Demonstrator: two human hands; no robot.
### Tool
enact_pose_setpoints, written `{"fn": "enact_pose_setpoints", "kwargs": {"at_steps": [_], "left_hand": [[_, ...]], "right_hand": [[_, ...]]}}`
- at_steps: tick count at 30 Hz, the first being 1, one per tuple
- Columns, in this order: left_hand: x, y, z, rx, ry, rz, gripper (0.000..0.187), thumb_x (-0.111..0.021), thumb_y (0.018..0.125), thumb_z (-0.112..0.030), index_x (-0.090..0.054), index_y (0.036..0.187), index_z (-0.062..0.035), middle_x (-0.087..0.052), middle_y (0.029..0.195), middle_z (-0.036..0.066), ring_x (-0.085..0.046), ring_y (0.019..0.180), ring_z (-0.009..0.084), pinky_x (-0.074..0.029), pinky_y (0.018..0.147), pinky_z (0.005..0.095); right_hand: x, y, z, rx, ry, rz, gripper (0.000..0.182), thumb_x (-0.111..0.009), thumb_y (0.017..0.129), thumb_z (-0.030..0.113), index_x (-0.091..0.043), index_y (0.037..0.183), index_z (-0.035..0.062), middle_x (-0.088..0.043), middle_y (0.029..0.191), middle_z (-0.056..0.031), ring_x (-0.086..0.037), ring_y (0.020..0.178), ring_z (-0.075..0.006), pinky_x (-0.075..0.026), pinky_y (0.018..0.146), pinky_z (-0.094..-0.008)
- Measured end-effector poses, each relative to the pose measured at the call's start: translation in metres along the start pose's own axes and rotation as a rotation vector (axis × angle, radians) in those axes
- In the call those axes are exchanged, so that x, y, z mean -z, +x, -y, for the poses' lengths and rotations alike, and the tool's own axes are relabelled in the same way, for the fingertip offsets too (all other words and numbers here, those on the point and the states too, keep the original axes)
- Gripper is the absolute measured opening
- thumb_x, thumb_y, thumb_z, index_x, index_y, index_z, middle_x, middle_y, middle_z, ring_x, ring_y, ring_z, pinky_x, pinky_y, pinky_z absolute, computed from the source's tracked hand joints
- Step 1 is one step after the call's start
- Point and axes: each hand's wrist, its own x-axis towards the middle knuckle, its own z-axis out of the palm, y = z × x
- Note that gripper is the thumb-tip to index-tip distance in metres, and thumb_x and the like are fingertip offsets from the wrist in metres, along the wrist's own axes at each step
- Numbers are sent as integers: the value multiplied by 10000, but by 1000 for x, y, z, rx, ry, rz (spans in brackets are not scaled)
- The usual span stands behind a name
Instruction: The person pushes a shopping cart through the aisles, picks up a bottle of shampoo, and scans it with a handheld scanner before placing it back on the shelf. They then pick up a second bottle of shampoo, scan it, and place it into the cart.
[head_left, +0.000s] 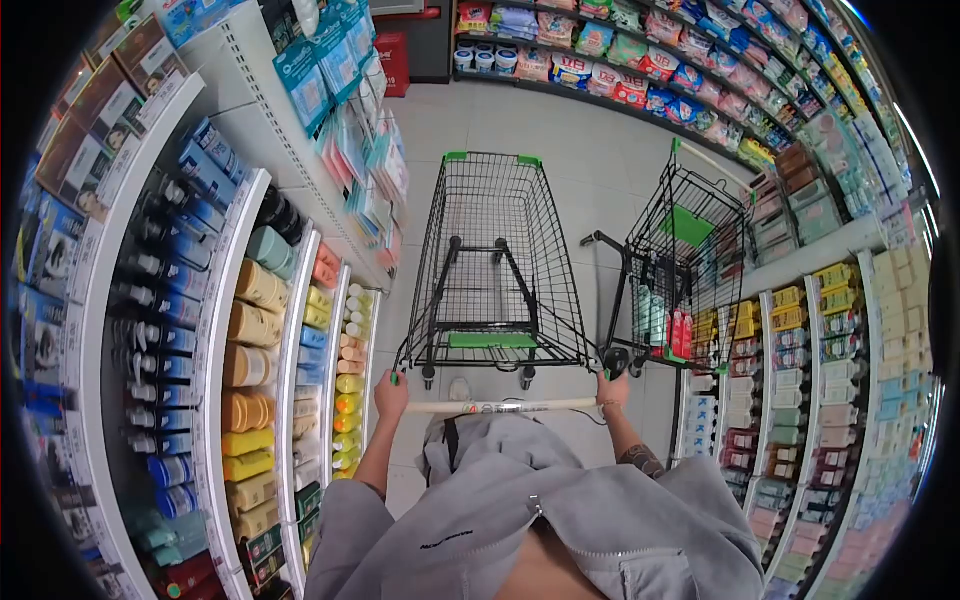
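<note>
A black wire shopping cart (pixel 492 210) with green corners stands in front of me, and no goods show in its basket. Its pale push handle (pixel 450 407) runs crosswise near my waist. At the handle's left end, my left hand (pixel 391 393) is closed around the bar. My right hand (pixel 612 390) grips the right end, beside a black fitting on the cart's frame. Both forearms reach forward from grey sleeves.
A second cart (pixel 690 240) stands close on the right, with bottles and red packs low in it. Shelves of bottles (pixel 255 370) line the left, more shelves (pixel 800 400) the right. Bagged goods (pixel 600 75) fill the far shelving. Hanging packets (pixel 360 150) jut out at left.
</note>
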Motion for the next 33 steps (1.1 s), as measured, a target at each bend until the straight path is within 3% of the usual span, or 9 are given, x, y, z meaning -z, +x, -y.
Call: {"fn": "enact_pose_setpoints", "kwargs": {"at_steps": [3,7,11,17,19,24,31,33], "left_hand": [[-3,32,-45,-77,110,-31,237,-494,861,-296,-580,880,-76,-626,676,171,-632,631,353,-486,645,443],[-17,84,-91,45,-21,96,258,-470,879,-298,-558,863,-55,-629,690,167,-659,610,292,-496,636,420],[-43,133,-124,0,-131,104,252,-509,877,-255,-531,815,-12,-615,656,146,-673,607,255,-507,566,345],[-84,205,-184,-13,-248,95,244,-523,874,-227,-550,814,8,-622,652,103,-671,583,225,-500,500,312],[-99,232,-200,-12,-262,124,242,-524,873,-222,-558,820,12,-624,654,102,-669,577,218,-502,499,310],[-122,294,-271,81,-165,127,253,-537,861,-223,-588,834,23,-639,669,103,-651,548,213,-504,508,294],[-172,405,-311,-59,-202,85,304,-525,855,-273,-614,745,-4,-641,665,126,-643,533,220,-496,525,337],[-182,437,-331,-23,-42,38,328,-513,838,-296,-616,717,-9,-625,628,147,-635,536,256,-495,548,376]], "right_hand": [[-1,40,33,-73,-4,157,592,-672,715,346,-490,1143,-20,-625,958,-238,-601,913,-388,-479,791,-450],[-11,89,74,-45,-14,85,719,-684,702,395,-451,1219,-49,-625,961,-259,-608,907,-394,-482,792,-436],[-17,145,118,-51,-10,92,631,-688,714,327,-474,1178,-43,-620,964,-253,-598,915,-393,-481,785,-443],[-40,247,170,49,82,-4,582,-694,717,320,-503,1141,-30,-632,905,-249,-610,870,-396,-486,762,-449],[-29,274,199,-35,102,166,662,-664,720,332,-458,1221,-48,-609,962,-284,-593,918,-405,-473,800,-438],[-48,354,246,-36,125,185,637,-654,722,302,-457,1240,-13,-619,993,-245,-603,911,-390,-485,775,-437],[-86,455,300,-48,131,160,562,-668,715,270,-480,1186,29,-620,992,-232,-601,910,-394,-477,779,-455],[-87,479,319,-35,117,203,555,-669,721,270,-473,1185,36,-615,1004,-235,-596,916,-402,-474,785,-461]]}}
